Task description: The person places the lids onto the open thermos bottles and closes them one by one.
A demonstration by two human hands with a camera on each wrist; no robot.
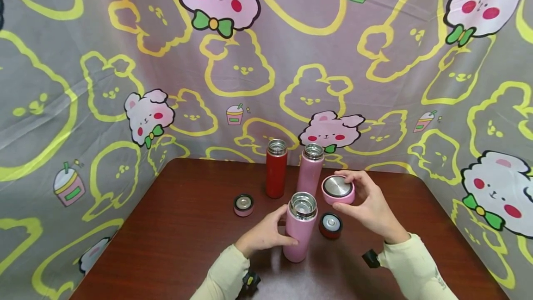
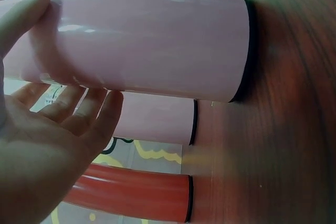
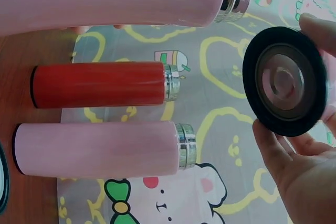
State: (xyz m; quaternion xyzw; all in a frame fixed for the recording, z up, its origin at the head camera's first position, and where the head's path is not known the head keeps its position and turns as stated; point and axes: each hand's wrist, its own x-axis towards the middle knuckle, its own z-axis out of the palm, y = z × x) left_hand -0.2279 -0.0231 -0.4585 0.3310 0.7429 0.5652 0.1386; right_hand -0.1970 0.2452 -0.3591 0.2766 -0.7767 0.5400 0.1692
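Observation:
My left hand [image 1: 266,233] holds an upright pink thermos bottle [image 1: 300,235] around its body, thumb on the near side. Its steel mouth is uncovered. In my right hand [image 1: 372,203], fingers and thumb grip a pink lid [image 1: 338,188] by its edge, silver top uppermost, apart from the bottle and to its right. The right wrist view shows the lid's dark-rimmed underside [image 3: 283,81]. Behind the held bottle stand an open red thermos [image 1: 276,170] and a second open pink thermos [image 1: 310,170], partly hidden.
On the brown table [image 1: 187,235], a pink-sided lid [image 1: 243,204] lies upturned left of the held bottle. A red-sided lid [image 1: 331,225] lies upturned to its right, below my right hand. A patterned cloth [image 1: 250,78] hangs behind the table.

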